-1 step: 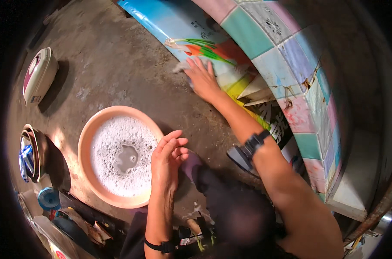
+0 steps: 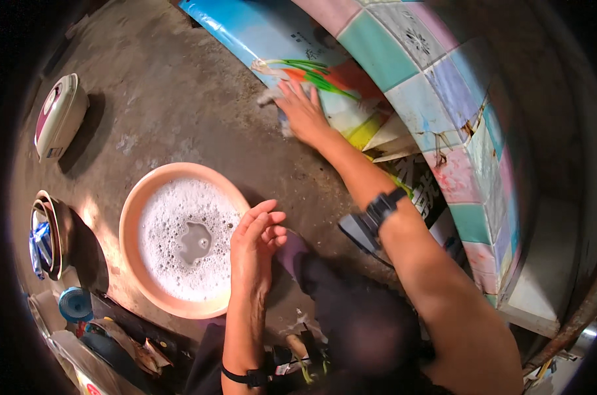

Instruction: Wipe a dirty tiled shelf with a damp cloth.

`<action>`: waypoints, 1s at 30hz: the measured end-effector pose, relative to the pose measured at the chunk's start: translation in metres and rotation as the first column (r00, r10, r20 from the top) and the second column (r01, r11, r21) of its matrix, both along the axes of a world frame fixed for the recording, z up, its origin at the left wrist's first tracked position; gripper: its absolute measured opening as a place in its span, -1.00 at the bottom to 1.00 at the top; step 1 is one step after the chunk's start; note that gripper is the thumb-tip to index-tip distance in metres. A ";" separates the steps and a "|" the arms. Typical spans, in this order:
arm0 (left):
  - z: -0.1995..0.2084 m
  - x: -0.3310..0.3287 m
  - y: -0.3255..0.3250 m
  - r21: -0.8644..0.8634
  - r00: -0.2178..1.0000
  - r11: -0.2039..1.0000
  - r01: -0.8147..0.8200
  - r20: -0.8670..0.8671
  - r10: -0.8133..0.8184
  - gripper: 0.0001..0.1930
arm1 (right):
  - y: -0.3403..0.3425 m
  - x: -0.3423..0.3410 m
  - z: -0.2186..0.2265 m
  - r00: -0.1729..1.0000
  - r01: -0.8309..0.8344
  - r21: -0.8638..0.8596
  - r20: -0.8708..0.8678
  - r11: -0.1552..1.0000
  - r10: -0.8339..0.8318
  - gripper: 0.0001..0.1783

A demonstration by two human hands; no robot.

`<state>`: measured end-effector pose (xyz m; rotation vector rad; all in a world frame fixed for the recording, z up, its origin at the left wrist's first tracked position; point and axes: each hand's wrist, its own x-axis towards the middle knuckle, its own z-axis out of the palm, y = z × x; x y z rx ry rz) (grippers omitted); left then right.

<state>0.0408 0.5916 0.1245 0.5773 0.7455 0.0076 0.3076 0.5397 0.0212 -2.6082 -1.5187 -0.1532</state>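
Observation:
My right hand [image 2: 303, 117] lies on a whitish-grey cloth [image 2: 269, 97], pressing it against the left edge of a large printed plastic sheet [image 2: 229, 33]. The cloth pokes out beside the fingers; the part under the palm is hidden. Green onions and other vegetables are pictured on the sheet's blue and white surface. Beside the right rim of a peach-coloured basin [image 2: 132, 210], my left hand [image 2: 256, 234] is raised with its fingers loosely curled and apart, holding nothing. White soap suds [image 2: 170, 263] cover most of the water in the basin, around a grey patch of open water.
A tiled block [image 2: 404, 92] in pastel colours borders the sheet on the right. At far left stand a white and maroon appliance [image 2: 58, 118] and a pot [image 2: 61, 237] with a blue packet. A blue roll [image 2: 75, 304] and bags lie at lower left on the concrete floor [image 2: 154, 92].
My right hand and the cloth have shifted slightly to the left along the sheet's edge. My left hand and the basin look almost the same.

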 end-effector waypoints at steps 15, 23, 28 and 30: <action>0.001 -0.012 0.007 0.005 0.995 0.995 -0.100 0.029 0.100 -0.74 | -0.092 -0.075 0.023 0.891 0.363 -0.251 -0.189 0.897 -0.413 -0.49; 0.004 -0.012 -0.004 -0.003 1.000 1.000 -0.002 0.010 0.002 -0.70 | -0.047 0.018 0.019 0.545 0.780 -0.129 -0.339 0.612 -0.767 -0.55; 0.003 -0.010 0.000 -0.017 0.994 0.995 -0.095 0.048 0.096 -0.73 | -0.066 0.052 -0.007 0.477 0.844 -0.063 -0.369 0.533 -0.798 -0.53; -0.007 -0.020 0.008 -0.011 0.992 0.994 -0.112 0.051 0.112 -0.73 | -0.054 0.009 -0.002 0.636 0.748 -0.070 -0.208 0.660 -0.743 -0.56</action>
